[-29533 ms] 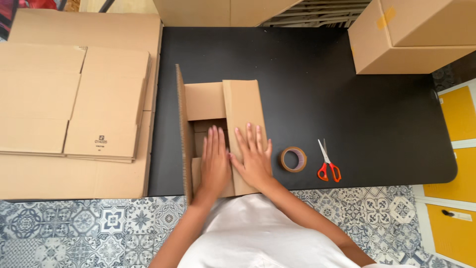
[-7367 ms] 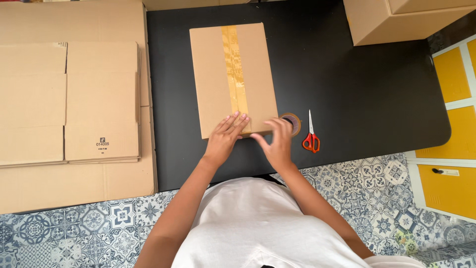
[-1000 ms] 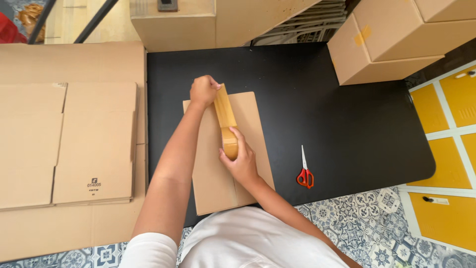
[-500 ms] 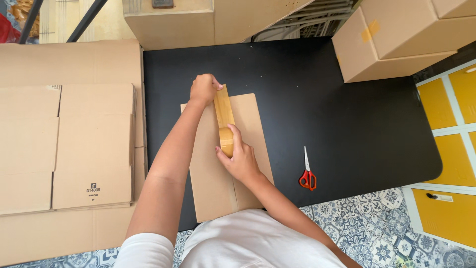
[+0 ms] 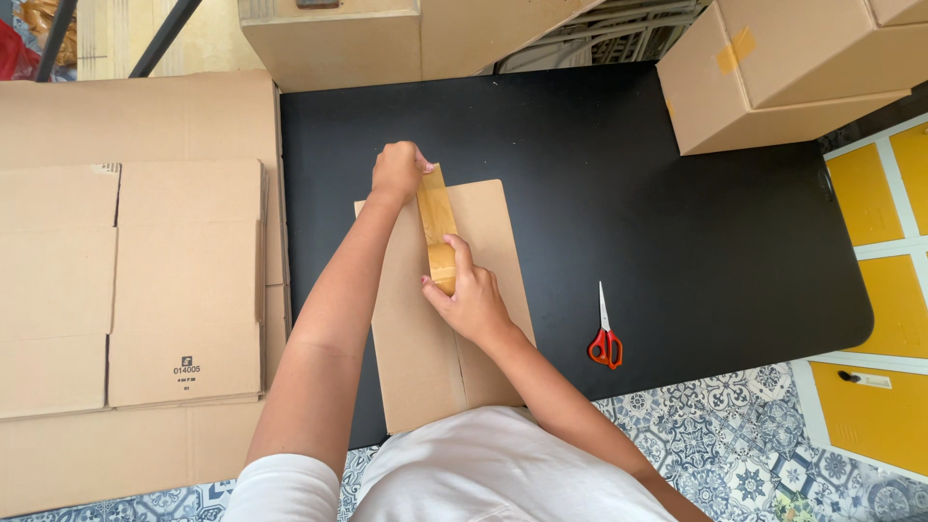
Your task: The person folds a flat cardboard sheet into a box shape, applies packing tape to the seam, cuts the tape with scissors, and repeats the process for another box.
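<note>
Setting: Black desk [image 5: 677, 242] over patterned floor tiles, ringed by cardboard; we look straight down at our own two hands.

Work piece: closed cardboard box [image 5: 416, 358], flaps shut, lying near the desk's 6 o'clock edge, just in front of us.

Tape: brown tape strip [image 5: 435, 208] running along the box's centre seam from the 12 o'clock edge toward us, ending at the tape roll [image 5: 443, 266].

Left hand: our left hand [image 5: 398, 170], at the box's 12 o'clock edge, grip pressed together on the start of the strip, pinning it down.

Right hand: our right hand [image 5: 471, 300], grip closed around the roll, fingers wrapped over it, about a third of the way down the lid.

Progress: we judge the seam roughly one-third taped; the stretch toward 6 o'clock shows bare cardboard, and the strip is not yet cut.

Tool waiting: red-handled scissors [image 5: 604, 333] at 3 o'clock of the box, apart from it, untouched.

Surroundings: flattened cartons [image 5: 135, 280] stacked at 9 o'clock; assembled boxes [image 5: 802, 68] at 1 o'clock; yellow cabinet fronts [image 5: 894, 290] at 3 o'clock.
</note>
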